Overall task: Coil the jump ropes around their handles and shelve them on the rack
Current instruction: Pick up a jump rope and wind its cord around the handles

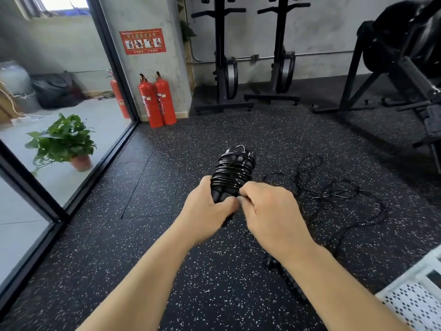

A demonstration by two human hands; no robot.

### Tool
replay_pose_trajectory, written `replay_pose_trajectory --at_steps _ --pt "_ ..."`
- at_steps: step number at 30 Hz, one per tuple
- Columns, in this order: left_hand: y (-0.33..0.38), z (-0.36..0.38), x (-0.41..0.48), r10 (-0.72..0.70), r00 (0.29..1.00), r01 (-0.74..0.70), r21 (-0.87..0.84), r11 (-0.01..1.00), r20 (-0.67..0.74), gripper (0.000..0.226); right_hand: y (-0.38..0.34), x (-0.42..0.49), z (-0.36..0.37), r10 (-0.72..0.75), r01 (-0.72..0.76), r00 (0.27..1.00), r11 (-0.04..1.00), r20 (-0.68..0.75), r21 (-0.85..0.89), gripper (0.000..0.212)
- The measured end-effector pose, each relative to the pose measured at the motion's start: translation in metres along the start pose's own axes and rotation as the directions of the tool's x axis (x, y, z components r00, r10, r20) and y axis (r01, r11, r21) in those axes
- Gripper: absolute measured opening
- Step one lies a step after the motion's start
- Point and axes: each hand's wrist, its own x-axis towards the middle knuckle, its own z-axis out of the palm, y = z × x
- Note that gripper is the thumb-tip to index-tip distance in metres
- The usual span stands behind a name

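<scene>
A black jump rope (232,172) is wound in tight turns around its paired handles and held up in front of me. My left hand (206,209) grips the lower end of the handles. My right hand (269,211) pinches the cord at the bottom of the coil, right beside my left thumb. A second black jump rope (334,194) lies loose and tangled on the speckled rubber floor to the right, with its handle (287,278) near my right forearm.
A white perforated rack (415,295) shows at the bottom right corner. Two red fire extinguishers (157,101) stand by a pillar, gym machines (274,68) line the back wall, and a potted plant (64,142) sits behind a glass partition at left.
</scene>
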Motion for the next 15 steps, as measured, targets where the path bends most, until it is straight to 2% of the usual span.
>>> replay_pose_trajectory --at_steps 2,5,8,11,12,15 --pt "0.002 -0.004 -0.003 -0.02 1.0 0.021 -0.078 0.997 0.011 0.019 -0.003 0.001 0.0 0.012 -0.012 1.0 0.998 -0.001 0.057 0.015" --pt "0.005 -0.009 -0.008 -0.018 0.999 0.028 -0.231 0.973 0.046 0.036 -0.01 0.0 -0.001 0.005 -0.004 1.0 0.996 -0.016 0.086 0.012" --pt "0.006 -0.01 -0.008 -0.011 0.999 0.023 -0.283 0.959 0.046 0.045 -0.013 0.001 -0.001 0.041 -0.039 0.999 0.993 -0.016 0.112 0.011" --pt "0.004 -0.009 -0.006 -0.024 0.998 0.04 -0.326 0.944 0.053 0.058 -0.013 0.001 -0.003 0.116 -0.116 0.993 0.963 0.016 0.241 0.001" --pt "0.003 -0.009 -0.006 -0.028 0.998 0.047 -0.349 0.936 0.058 0.057 -0.014 0.001 -0.004 0.143 -0.146 0.989 0.944 0.031 0.297 0.005" --pt "0.004 -0.008 -0.005 -0.02 0.998 0.046 -0.408 0.912 0.067 0.033 -0.014 0.0 -0.008 0.219 -0.237 0.971 0.861 0.092 0.449 0.018"
